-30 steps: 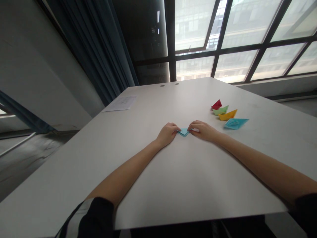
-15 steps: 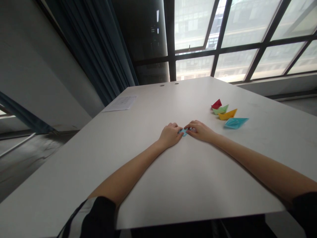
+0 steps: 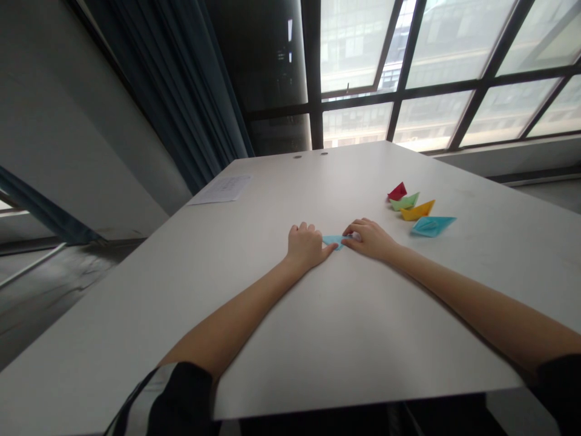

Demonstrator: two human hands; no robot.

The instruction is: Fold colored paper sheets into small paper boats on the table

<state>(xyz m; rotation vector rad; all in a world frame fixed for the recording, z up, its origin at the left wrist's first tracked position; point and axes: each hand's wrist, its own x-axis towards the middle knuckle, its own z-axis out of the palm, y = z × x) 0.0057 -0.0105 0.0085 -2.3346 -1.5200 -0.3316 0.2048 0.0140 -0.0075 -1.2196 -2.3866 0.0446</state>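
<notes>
A small light-blue folded paper [image 3: 333, 240] lies on the white table between my hands, its visible part narrowing to a point toward me. My left hand [image 3: 306, 245] is at its left end, fingers curled in and thumb stretched along the paper's near edge. At the right end, my right hand [image 3: 368, 238] pinches the paper between thumb and fingers, covering that corner. To the right stand several folded paper boats: a red one [image 3: 397, 192], a pale green one [image 3: 405, 201], a yellow one [image 3: 418, 210] and a blue one [image 3: 433, 226].
A printed white sheet [image 3: 220, 189] lies at the table's far left edge. The white table [image 3: 281, 339] runs toward large windows [image 3: 354, 48], and a dark blue curtain [image 3: 177, 79] hangs at the left. Two round table inserts sit near the far edge.
My left hand has shifted slightly left and its fingers have curled in, uncovering more of the blue paper. My right hand has hardly moved and keeps its pinch.
</notes>
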